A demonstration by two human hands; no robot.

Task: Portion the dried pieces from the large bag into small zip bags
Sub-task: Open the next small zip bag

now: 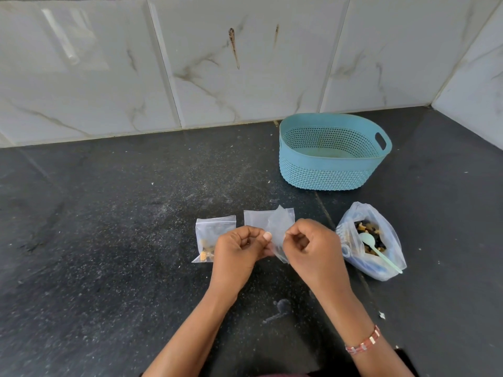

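Empty zip bag held at its mouth, ready for opening

Both hands work one empty small zip bag [277,235] just left of the large bag [373,240]: the left hand [239,251] and the right hand [315,248] each have fingers curled and clamped on the thin film, pinching it from either side. Judged from its creases, the film is light, limp and likely slippery, so the best hold is on the stiffer zip strip at the mouth, one lip per hand. A spare flat zip bag [255,217] lies just behind the held one; a filled zip bag [211,238] lies further left. The large bag stands open, holding dried pieces [367,228] and a pale green spoon [377,247]. A blue basket [326,175] sits behind the large bag.
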